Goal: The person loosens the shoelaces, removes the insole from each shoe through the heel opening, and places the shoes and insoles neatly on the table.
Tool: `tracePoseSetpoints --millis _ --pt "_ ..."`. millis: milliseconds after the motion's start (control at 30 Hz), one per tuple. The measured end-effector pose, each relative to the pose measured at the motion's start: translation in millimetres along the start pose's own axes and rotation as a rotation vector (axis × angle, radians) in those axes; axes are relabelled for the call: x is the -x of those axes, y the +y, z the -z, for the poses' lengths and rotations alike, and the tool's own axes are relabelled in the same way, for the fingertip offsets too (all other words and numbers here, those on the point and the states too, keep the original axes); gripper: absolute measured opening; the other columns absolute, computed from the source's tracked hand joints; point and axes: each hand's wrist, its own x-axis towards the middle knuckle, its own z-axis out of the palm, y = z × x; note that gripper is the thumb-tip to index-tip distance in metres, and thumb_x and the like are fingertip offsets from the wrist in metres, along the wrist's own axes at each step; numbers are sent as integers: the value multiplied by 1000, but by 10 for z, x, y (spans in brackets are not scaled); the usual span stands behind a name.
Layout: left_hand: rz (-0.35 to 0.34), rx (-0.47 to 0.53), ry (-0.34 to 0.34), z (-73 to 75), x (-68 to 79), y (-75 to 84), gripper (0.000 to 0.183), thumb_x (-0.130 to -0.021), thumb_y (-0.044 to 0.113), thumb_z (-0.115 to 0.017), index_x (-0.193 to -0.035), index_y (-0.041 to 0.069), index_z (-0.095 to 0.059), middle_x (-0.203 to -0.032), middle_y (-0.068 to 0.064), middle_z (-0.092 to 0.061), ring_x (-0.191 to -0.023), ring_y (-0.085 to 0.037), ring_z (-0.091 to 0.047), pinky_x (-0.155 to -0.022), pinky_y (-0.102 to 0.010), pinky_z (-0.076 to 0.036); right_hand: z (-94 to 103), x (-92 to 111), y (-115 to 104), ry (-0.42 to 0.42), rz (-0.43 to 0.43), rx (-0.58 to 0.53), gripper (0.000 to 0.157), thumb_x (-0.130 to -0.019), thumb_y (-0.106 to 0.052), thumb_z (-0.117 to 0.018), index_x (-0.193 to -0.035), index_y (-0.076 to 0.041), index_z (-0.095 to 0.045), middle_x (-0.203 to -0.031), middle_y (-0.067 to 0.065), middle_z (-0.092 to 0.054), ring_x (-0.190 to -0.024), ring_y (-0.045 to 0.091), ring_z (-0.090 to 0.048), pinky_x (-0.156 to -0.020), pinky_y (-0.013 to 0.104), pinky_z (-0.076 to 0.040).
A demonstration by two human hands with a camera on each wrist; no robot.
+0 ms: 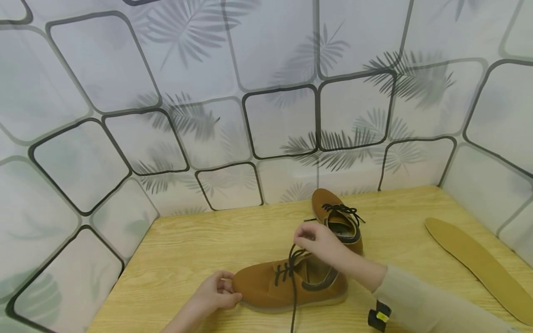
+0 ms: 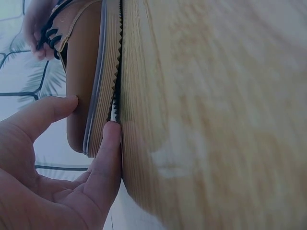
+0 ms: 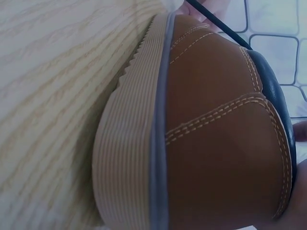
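A brown leather shoe [image 1: 254,283] with black laces lies on the table, toe to the left. My left hand [image 1: 214,292] holds its toe; in the left wrist view the thumb presses the upper and a finger [image 2: 109,143] touches the sole's edge. Above the shoe's opening my right hand [image 1: 317,239] pinches a black shoelace [image 1: 290,252] that rises from the eyelets. Another lace end hangs over the near side. The right wrist view shows the shoe's stitched heel [image 3: 220,163] and ridged sole, while the right fingertips are mostly hidden there.
Behind, a second brown shoe [image 1: 322,200] with black laces stands toe-away, partly hidden by the right hand. A tan insole [image 1: 474,260] lies at the right of the wooden table [image 1: 200,240]. A black item with a yellow label [image 1: 380,317] is by the right sleeve. Patterned curtains surround the table.
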Motion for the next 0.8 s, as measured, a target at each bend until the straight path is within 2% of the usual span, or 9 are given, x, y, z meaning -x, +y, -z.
tracePoseSetpoints --millis 200,367,567,800 --pt "-4 -4 5 0 -7 -2 59 -92 3 -76 -140 -13 -47 -106 -12 -71 -89 -14 -68 -83 -32 -63 -21 -30 10 -108 73 101 17 -99 -24 -74 -91 -10 -72 -92 1 -70 -82 5 -57 -74 20 -53" --pt "-13 3 -3 1 0 1 60 -91 3 -76 -140 -14 -46 -106 -12 -71 -88 -14 -68 -81 -30 -63 -29 -32 2 -139 115 164 17 -96 -24 -79 -87 -13 -71 -88 -4 -69 -80 3 -55 -76 19 -51" --pt "-22 2 -7 7 3 -2 61 -92 5 -76 -141 -15 -46 -107 -12 -71 -90 -14 -68 -83 -30 -63 -30 -26 15 -130 119 150 18 -95 -22 -79 -85 -11 -68 -85 -5 -66 -78 2 -54 -74 19 -51" --pt "-19 15 -19 13 4 -11 61 -92 4 -77 -141 -14 -45 -106 -12 -71 -90 -14 -68 -82 -30 -62 -31 -15 -1 -51 81 156 17 -96 -24 -78 -86 -13 -69 -91 -3 -70 -85 6 -58 -79 23 -52"
